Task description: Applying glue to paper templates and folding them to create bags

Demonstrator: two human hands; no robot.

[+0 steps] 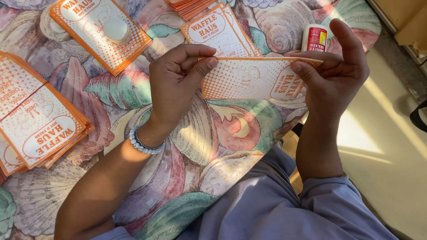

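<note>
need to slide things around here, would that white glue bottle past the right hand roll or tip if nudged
The glue bottle looks round-bodied and light for its size, so a nudge could probably tip or roll it. The patterned cloth under it looks soft, which may slow any rolling. Its base is hidden behind the right hand.

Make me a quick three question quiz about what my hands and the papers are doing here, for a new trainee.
1. True or false: both hands hold one folded orange-and-white paper sheet.
2. What stands behind the right hand: A glue bottle, B scissors, C cup?
3. What lies on the top-left paper stack?

Key
1. True: the left hand pinches its left end, the right hand its right end.
2. A, the glue bottle.
3. A round white cap.
</note>
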